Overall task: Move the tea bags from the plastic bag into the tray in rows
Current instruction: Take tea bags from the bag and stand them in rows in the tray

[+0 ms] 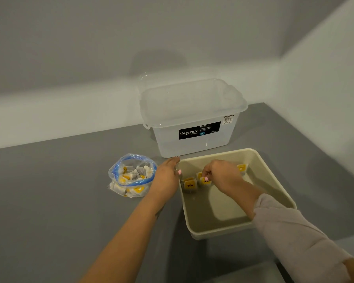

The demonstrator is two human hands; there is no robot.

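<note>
Tea bags: yellow-tagged sachets in two places, a heap inside the plastic bag [132, 175] and a few standing along the far end of the tray [278, 187].
Row in tray: one tea bag [190, 185] with a yellow "TEA" tag stands near the tray's left wall; a second tea bag [206, 181] stands just to its right; a third yellow tag [242, 167] shows beyond the right hand, near the far wall. Anything between them is hidden by the hand.
Plastic bag: clear, with a blue zip rim rolled open, sitting on the grey table [59, 190] left of the tray, still well filled.
Tray: beige, rectangular, with raised walls; its near half holds no tea bags.
Right hand [223, 173]: reaches into the tray from the near right, fingers curled, thumb and fingertip pinching the top of the second tea bag.
Left hand [168, 174]: lies between bag and tray, fingers extended and together, resting against the outside of the tray's left wall at its far corner; it holds nothing.
Sleeve [298, 237]: pale grey, pushed up on the right forearm.
Storage box [192, 119]: translucent "Megabox" bin, standing behind the tray against the wall.
</note>
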